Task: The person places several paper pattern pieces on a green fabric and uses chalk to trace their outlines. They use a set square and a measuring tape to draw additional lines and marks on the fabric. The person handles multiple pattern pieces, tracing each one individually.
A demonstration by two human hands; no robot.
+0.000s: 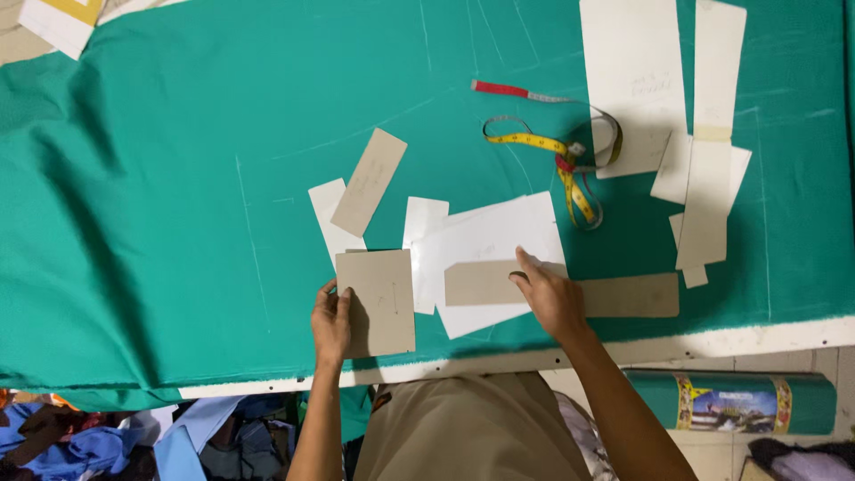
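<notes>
Head view: the left hand (331, 319) pinches the edge of a brown card rectangle (378, 301), steadying it on the green cloth (160, 205). The right hand (550, 298), fingers flat and open, presses a long brown card strip (623, 294) onto white paper pieces (490, 233) near a tape measure (552, 147) on the worktop (712, 343).
</notes>
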